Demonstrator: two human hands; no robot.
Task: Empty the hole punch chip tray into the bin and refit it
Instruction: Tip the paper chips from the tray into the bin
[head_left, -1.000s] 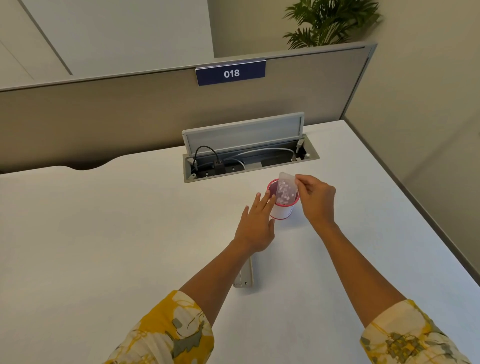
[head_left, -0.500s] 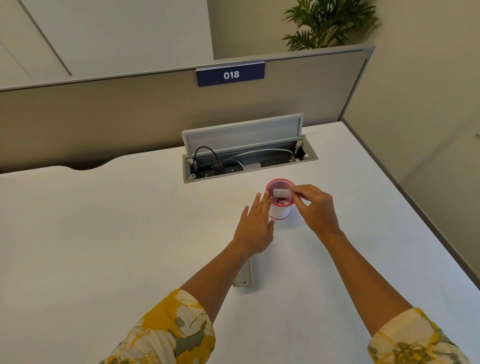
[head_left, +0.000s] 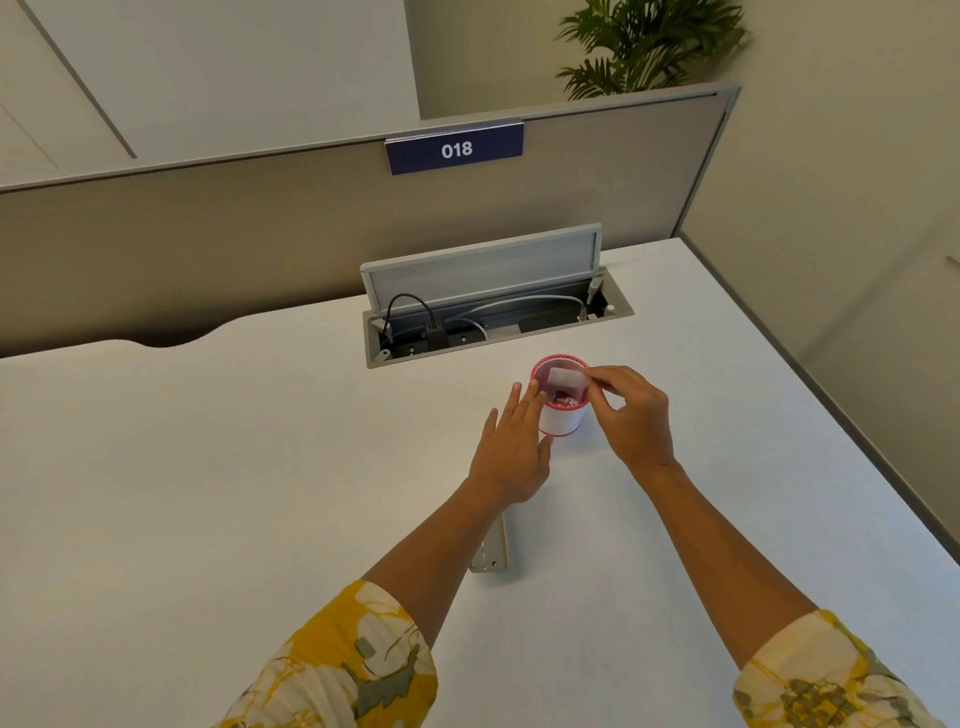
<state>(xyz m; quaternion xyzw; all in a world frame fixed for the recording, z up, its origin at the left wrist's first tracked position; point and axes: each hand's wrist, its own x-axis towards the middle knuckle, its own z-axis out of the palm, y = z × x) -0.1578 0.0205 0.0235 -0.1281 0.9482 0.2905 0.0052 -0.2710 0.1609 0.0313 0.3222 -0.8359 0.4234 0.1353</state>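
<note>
**Chip tray held over the little bin, left hand steadying it**

I see my right hand (head_left: 631, 410) pinching the clear chip tray (head_left: 567, 378) between thumb and fingertips, the other fingers curled in loosely behind. The tray sits right over the mouth of the bin (head_left: 560, 402), a small round cup with a pink rim and a white wall, and it looks tipped into the opening, though I cannot tell how steeply. Below the tray, inside the bin, I make out a scatter of pale paper chips (head_left: 565, 400) against the pink lining.

My left hand (head_left: 511, 457) is open, fingers stretched and slightly spread, grasping nothing. Its fingertips lie against the left side of the bin near the rim and the thumb touches the wall lower down, so the hand is resting on the cup rather than wrapped around it.

Nearer to me, mostly hidden under my left forearm, the hole punch (head_left: 492, 551) lies flat on the white desk (head_left: 208, 467); only its pale end with small holes shows, well apart from the bin.

Just beyond the bin, the cable box (head_left: 498, 327) set into the desk stands with its grey lid (head_left: 483, 270) raised, black and white cables inside. Behind that runs the beige partition (head_left: 208, 244) carrying a blue plate (head_left: 456, 149) marked 018, and a green plant (head_left: 649, 44) rises past its top edge
</note>
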